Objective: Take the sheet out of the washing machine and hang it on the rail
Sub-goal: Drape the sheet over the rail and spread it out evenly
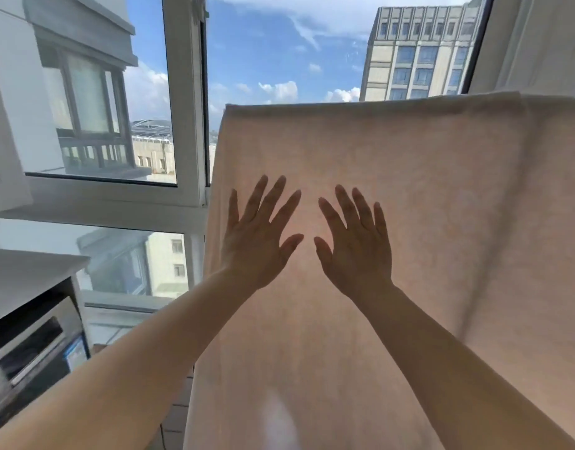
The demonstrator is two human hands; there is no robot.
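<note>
A pale pinkish sheet [425, 177] hangs draped in front of the window, its folded top edge running level across the upper right. The rail under that fold is hidden by the cloth. My left hand [256, 241] lies flat against the sheet with fingers spread and straight. My right hand [356, 246] lies flat beside it, fingers spread too, a small gap between the two thumbs. Neither hand grips the cloth. No washing machine that I can name is in view.
A white-framed window [185, 102] stands behind and left of the sheet, with sky and tall buildings outside. At the lower left sits a grey appliance [32, 349] under a white countertop [26, 274]. White wall or curtain fills the upper right corner.
</note>
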